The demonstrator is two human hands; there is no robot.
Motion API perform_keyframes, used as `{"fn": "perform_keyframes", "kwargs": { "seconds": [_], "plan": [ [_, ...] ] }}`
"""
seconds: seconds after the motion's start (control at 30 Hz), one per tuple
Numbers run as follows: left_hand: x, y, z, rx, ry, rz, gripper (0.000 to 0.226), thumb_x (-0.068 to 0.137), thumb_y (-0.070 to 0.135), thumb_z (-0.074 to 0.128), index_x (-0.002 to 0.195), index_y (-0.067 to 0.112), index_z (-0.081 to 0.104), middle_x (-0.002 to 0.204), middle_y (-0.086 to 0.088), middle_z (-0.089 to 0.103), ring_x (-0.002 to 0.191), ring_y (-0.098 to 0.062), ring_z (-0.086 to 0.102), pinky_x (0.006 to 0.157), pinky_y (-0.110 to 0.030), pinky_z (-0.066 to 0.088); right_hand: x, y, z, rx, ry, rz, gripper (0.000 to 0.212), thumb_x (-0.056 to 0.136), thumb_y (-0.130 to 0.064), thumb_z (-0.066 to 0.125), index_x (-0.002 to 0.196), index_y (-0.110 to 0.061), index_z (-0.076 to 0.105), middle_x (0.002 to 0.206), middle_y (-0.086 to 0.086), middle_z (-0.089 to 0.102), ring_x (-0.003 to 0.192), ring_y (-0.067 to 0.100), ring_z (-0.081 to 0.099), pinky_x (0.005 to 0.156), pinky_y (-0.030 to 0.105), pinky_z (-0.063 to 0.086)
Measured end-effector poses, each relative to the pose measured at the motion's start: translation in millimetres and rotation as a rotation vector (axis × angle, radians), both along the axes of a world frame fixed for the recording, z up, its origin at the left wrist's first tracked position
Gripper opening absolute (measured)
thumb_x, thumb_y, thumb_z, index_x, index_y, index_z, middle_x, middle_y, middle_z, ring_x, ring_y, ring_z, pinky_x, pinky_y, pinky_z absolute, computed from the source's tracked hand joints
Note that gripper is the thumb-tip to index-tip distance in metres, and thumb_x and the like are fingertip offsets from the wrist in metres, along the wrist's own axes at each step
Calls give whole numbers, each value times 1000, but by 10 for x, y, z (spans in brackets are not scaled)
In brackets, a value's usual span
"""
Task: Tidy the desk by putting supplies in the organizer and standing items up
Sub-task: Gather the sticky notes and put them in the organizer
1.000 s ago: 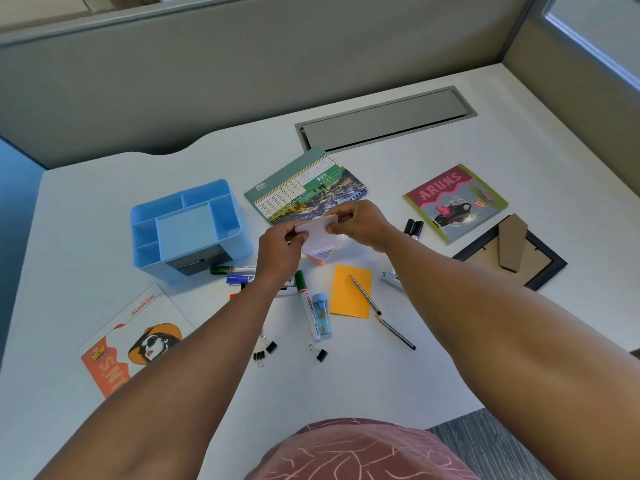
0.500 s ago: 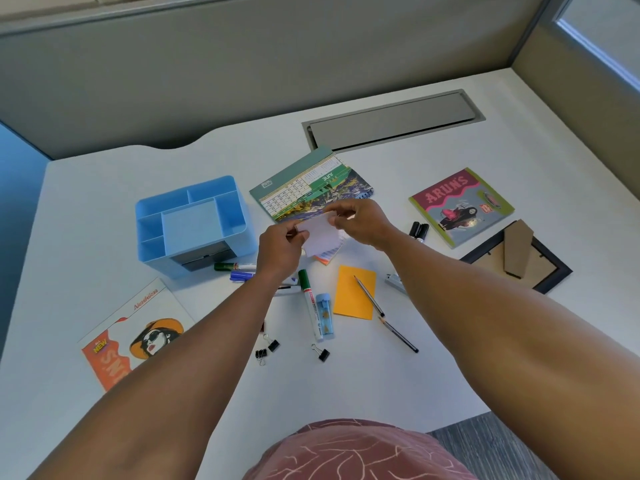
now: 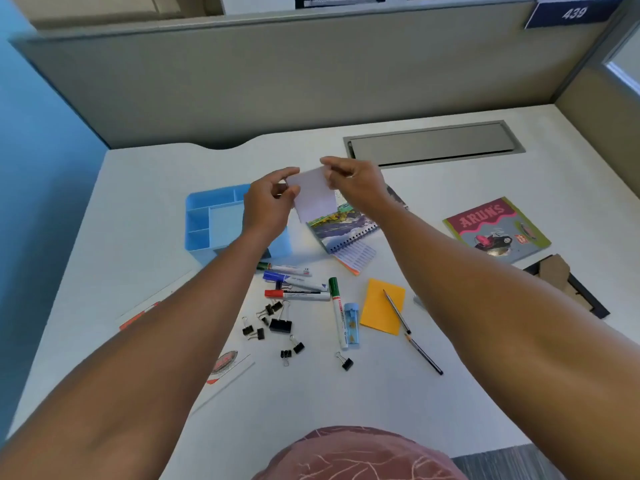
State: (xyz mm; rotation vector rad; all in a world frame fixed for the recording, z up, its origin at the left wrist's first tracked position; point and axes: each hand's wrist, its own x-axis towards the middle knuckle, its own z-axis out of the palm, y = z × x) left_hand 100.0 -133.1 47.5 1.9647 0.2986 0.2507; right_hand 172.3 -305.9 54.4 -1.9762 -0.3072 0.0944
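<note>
Both hands hold up a small white paper pad (image 3: 314,197) above the desk. My left hand (image 3: 268,202) pinches its left edge and my right hand (image 3: 356,183) pinches its top right corner. Behind my left hand stands the light blue desk organizer (image 3: 211,225), its compartments holding nothing that I can see. Below the pad lies a spiral desk calendar (image 3: 346,228) flat on the desk. Several markers (image 3: 298,284), a green-capped marker (image 3: 337,311), several black binder clips (image 3: 277,329), an orange sticky pad (image 3: 382,308) and two pencils (image 3: 412,332) lie scattered nearer me.
A small blue case (image 3: 351,325) lies beside the green-capped marker. A colourful "ARUN'S" card (image 3: 497,228) and a face-down picture frame (image 3: 568,285) lie at the right. A printed card (image 3: 228,367) sits partly under my left arm. A grey cable hatch (image 3: 433,143) is set in the desk's far side.
Both hands have lifted the white pad higher, away from the desk and the striped pad beneath. The camera tilted up, so the partition wall now fills more of the view.
</note>
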Motion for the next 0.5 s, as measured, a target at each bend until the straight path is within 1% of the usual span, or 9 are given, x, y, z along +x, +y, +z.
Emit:
{"fn": "perform_keyframes", "kwargs": {
  "seconds": [0.07, 0.1, 0.17, 0.2, 0.27, 0.3, 0.33, 0.4, 0.5],
  "plan": [
    [-4, 140, 58, -21, -29, 20, 30, 94, 15, 65, 123, 24, 69, 107, -8, 71, 94, -22, 67, 84, -39, 61, 33, 168, 35, 19, 4, -5, 28, 93, -7, 62, 120, -8, 70, 106, 1, 72, 85, 4, 63, 88, 19, 53],
    [-3, 214, 84, -16, -34, 36, 30, 94, 15, 65, 123, 23, 69, 108, -8, 71, 96, -23, 67, 84, -39, 61, 45, 253, 49, 12, -3, -3, 28, 94, -8, 62, 120, -8, 70, 109, 3, 72, 89, 6, 63, 87, 18, 52],
    [-3, 370, 135, 5, -31, 60, 31, 94, 15, 65, 123, 23, 70, 109, -8, 70, 98, -25, 67, 84, -39, 61, 63, 419, 76, -15, -37, 10, 26, 94, -8, 61, 119, -7, 70, 114, 4, 72, 94, 6, 61, 84, 8, 48],
    [-4, 449, 156, 6, -32, 67, 31, 94, 14, 65, 124, 23, 70, 109, -8, 70, 99, -25, 68, 85, -39, 60, 67, 500, 94, -22, -52, 16, 26, 94, -9, 62, 119, -7, 70, 115, 5, 71, 96, 6, 61, 86, 7, 47],
    [0, 609, 182, 31, -32, 83, 33, 95, 14, 63, 126, 23, 69, 111, -6, 70, 99, -24, 68, 88, -37, 59, 76, 659, 110, -12, -59, 24, 24, 93, -9, 63, 116, -6, 71, 114, 7, 72, 98, 11, 66, 97, 22, 51],
    [0, 687, 193, 55, -30, 93, 33, 96, 14, 63, 127, 24, 68, 112, -4, 70, 100, -23, 67, 90, -36, 59, 77, 737, 116, -6, -50, 29, 24, 92, -8, 65, 115, -5, 72, 112, 8, 73, 99, 14, 68, 99, 30, 52],
    [-4, 758, 213, 67, -27, 103, 33, 96, 14, 62, 128, 24, 68, 112, -3, 69, 101, -21, 67, 91, -34, 58, 78, 813, 119, -4, -37, 35, 24, 91, -8, 66, 114, -5, 72, 111, 9, 73, 98, 16, 69, 98, 33, 53],
    [3, 910, 229, 57, -16, 112, 34, 97, 13, 61, 129, 24, 67, 113, -1, 69, 102, -19, 67, 93, -31, 57, 72, 964, 128, -6, -24, 48, 24, 90, -6, 67, 113, -4, 73, 109, 10, 74, 95, 17, 69, 98, 34, 53],
    [13, 1119, 230, 81, 2, 115, 35, 98, 14, 60, 131, 24, 65, 122, -1, 68, 106, -18, 66, 96, -33, 55, 66, 1179, 130, 12, -30, 57, 23, 89, -5, 68, 112, -2, 73, 108, 11, 74, 96, 20, 70, 96, 34, 55]
  ]
}}
